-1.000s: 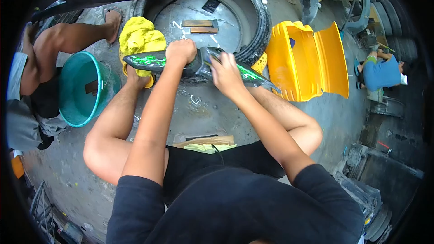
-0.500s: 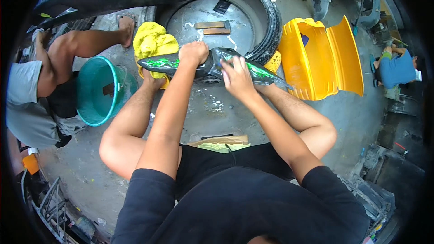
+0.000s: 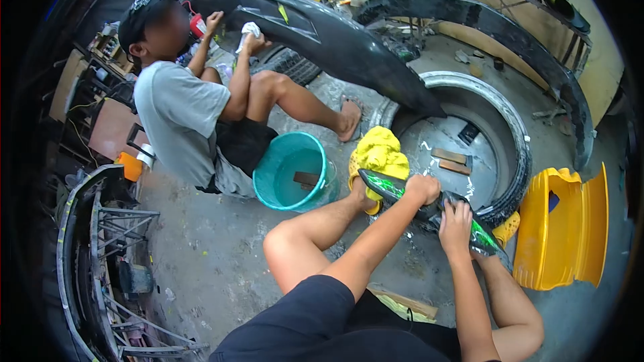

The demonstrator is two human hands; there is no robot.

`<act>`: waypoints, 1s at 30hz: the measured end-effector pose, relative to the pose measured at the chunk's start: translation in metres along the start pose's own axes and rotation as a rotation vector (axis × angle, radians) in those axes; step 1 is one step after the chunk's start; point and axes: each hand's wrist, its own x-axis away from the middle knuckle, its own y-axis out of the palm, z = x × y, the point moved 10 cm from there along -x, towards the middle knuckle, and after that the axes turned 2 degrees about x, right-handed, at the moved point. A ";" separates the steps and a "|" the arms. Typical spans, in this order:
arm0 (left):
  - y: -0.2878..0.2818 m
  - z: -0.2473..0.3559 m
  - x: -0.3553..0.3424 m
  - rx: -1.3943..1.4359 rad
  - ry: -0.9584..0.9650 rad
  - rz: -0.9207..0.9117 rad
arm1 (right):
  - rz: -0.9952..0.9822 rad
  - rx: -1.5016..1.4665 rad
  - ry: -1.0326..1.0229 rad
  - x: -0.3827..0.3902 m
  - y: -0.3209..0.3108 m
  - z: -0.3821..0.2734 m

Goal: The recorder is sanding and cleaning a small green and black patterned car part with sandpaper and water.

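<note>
Part in hand: long pointed black panel with green markings (image 3: 386,188), right of centre in the frame, slanting from upper left down to lower right between the wearer's feet. Left hand (image 3: 422,190) is wrapped round its middle, fingers curled tight on it. Right hand (image 3: 456,224) lies just beside, fingers close together on the panel's face; can't tell if anything is under them. Yellow cloth (image 3: 381,152) is bunched right behind the panel's left end, crowding it. Big tyre (image 3: 526,137) lies directly behind, two wood blocks (image 3: 451,155) inside its ring; panel covers part of the near edge, contact unclear. Yellow shoe (image 3: 507,229) near the panel's right end, then an open yellow plastic box (image 3: 530,255) at the right of the frame. Teal bucket (image 3: 266,164), centre left, holds liquid and a dark block (image 3: 306,178). Upper left, a seated co-worker (image 3: 181,110) holds a white rag (image 3: 250,29) at a large black bumper (image 3: 322,40), whose lower end overhangs the tyre, blocking its far left side. Second dark bumper (image 3: 483,17) arcs across upper right; metal frame (image 3: 111,255) sits lower left.
</note>
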 end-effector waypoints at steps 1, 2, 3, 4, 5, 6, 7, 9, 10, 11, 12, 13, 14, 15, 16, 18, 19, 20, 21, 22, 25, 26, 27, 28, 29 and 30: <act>-0.005 0.012 0.001 0.007 0.044 0.022 | 0.032 0.013 -0.043 0.014 -0.008 0.001; -0.005 0.009 0.002 -0.001 0.023 0.036 | 0.028 0.006 -0.083 0.031 -0.016 -0.002; -0.007 0.008 -0.001 -0.006 0.006 0.059 | 0.028 0.007 -0.125 0.042 -0.022 -0.005; -0.006 0.009 -0.002 0.003 -0.002 0.060 | 0.047 0.002 -0.126 0.045 -0.024 -0.003; -0.006 0.009 -0.004 0.012 -0.009 0.061 | 0.027 -0.006 -0.116 0.045 -0.021 -0.001; -0.007 0.010 -0.002 0.021 0.004 0.086 | -0.001 -0.016 -0.101 0.045 -0.017 0.000; -0.005 0.008 -0.002 0.009 0.005 0.086 | 0.009 -0.022 -0.097 0.037 -0.013 -0.002; 0.000 0.004 -0.003 0.017 -0.005 0.019 | -0.016 -0.021 -0.109 0.018 0.001 -0.007; 0.002 0.002 -0.003 0.042 -0.031 -0.002 | -0.023 0.005 -0.134 0.019 0.001 -0.006; 0.001 -0.003 -0.003 0.036 -0.040 0.002 | -0.017 -0.003 -0.141 0.022 -0.004 -0.003; 0.001 -0.007 -0.001 0.029 -0.040 0.013 | -0.029 0.018 -0.197 0.030 -0.011 -0.005; 0.001 -0.013 0.000 0.023 -0.040 0.024 | -0.041 0.038 -0.254 0.039 -0.015 -0.008; -0.003 0.006 -0.006 0.071 -0.049 -0.001 | -0.065 0.114 -0.247 0.055 -0.026 0.008; -0.003 0.015 -0.006 0.082 -0.041 -0.007 | -0.077 0.122 -0.241 0.058 -0.029 0.013; -0.006 0.011 -0.005 0.086 -0.059 -0.009 | -0.087 0.102 -0.240 0.051 -0.024 0.008; -0.004 0.002 -0.002 0.085 -0.097 -0.050 | -0.094 0.067 -0.252 0.031 -0.011 -0.009; -0.003 0.001 -0.003 0.077 -0.081 -0.039 | -0.044 0.107 -0.285 0.023 0.000 -0.016; -0.001 0.000 -0.004 0.084 -0.085 -0.036 | -0.045 0.123 -0.310 0.018 0.003 -0.018; 0.002 -0.004 0.000 0.091 -0.093 -0.043 | -0.054 0.132 -0.330 0.018 0.004 -0.023; 0.004 -0.003 -0.002 0.065 -0.067 -0.061 | -0.045 0.137 -0.314 0.020 -0.003 -0.018; 0.000 0.005 -0.002 0.064 -0.051 -0.054 | -0.072 0.116 -0.326 0.044 -0.026 0.001; -0.001 0.009 -0.001 0.054 -0.050 -0.058 | -0.052 0.128 -0.330 0.052 -0.030 0.005; 0.000 0.014 0.002 0.052 -0.036 -0.063 | -0.037 0.139 -0.339 0.062 -0.037 0.007; -0.001 0.005 0.003 0.054 -0.059 -0.045 | -0.064 0.086 -0.312 0.050 -0.034 -0.001; -0.003 -0.005 0.004 0.057 -0.083 -0.026 | -0.057 0.079 -0.314 0.039 -0.025 -0.013; 0.006 -0.001 -0.003 0.048 -0.069 -0.028 | -0.003 0.087 -0.298 0.031 -0.016 -0.017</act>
